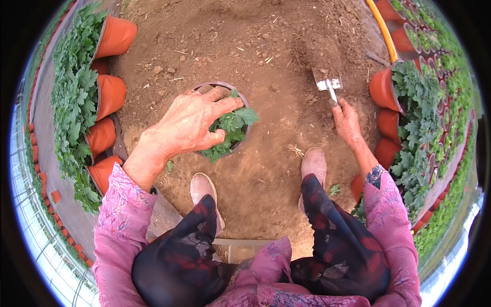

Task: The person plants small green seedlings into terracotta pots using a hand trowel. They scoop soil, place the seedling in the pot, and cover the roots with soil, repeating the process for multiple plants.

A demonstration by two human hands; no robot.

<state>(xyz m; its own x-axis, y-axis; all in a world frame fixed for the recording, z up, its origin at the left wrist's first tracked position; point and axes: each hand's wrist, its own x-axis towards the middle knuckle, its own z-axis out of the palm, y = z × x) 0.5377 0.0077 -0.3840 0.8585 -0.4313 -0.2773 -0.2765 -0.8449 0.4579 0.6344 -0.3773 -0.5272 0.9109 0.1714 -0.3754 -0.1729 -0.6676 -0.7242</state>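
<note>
My left hand [191,121] lies over a round plastic pot [246,103] on the soil, its fingers spread around a leafy green plant [234,124]. The hand covers the pot's left side, and whether the fingers pinch the plant cannot be told. To the right, my right hand [345,117] grips the handle of a small metal trowel [330,84]. The trowel's blade points away from me and is partly sunk in a mound of loose brown soil [318,53].
Orange pots [111,96] with leafy plants line the left side, tilted. More orange pots [383,90] stand at right, beside a yellow hose [383,28]. My two shoes [313,163] rest on the ground. A small loose sprig [334,189] lies near the right shoe.
</note>
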